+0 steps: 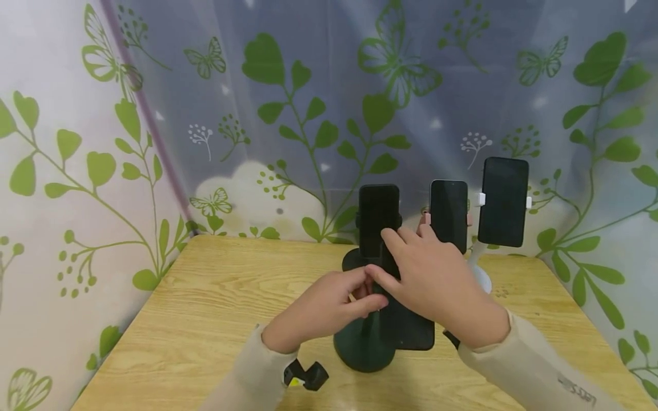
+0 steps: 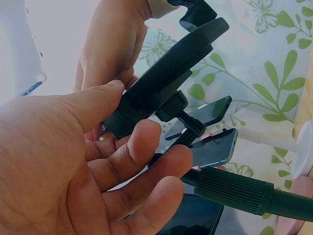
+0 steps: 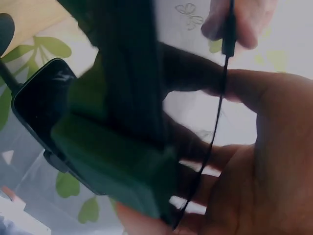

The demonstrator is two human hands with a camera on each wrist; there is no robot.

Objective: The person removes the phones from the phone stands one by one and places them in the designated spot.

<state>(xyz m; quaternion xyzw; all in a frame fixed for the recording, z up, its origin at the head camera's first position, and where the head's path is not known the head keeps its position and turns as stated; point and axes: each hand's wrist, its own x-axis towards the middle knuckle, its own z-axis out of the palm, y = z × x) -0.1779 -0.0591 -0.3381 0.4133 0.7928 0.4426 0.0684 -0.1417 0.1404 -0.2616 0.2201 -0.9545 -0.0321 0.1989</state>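
Observation:
In front of me a dark phone (image 1: 408, 331) is tilted on a dark green stand with a round base (image 1: 362, 351). My left hand (image 1: 334, 299) is at the phone's left side; in the left wrist view its thumb (image 2: 100, 100) and fingers pinch the end of the phone holder (image 2: 171, 66). From the opposite side my right hand (image 1: 437, 274) covers the phone's upper part, with fingers bent round the green clamp (image 3: 112, 161). A thin black cord (image 3: 215, 122) crosses the right wrist view. The holder joins a ribbed green pole (image 2: 232, 191).
Behind stand more mounted phones: a black one (image 1: 379, 208), one in a pink clamp (image 1: 447, 208) and a larger one in a white clamp (image 1: 504, 202). A black wrist camera (image 1: 311, 377) hangs under the left sleeve. A patterned curtain (image 1: 319, 68) backs the wooden table (image 1: 247, 279).

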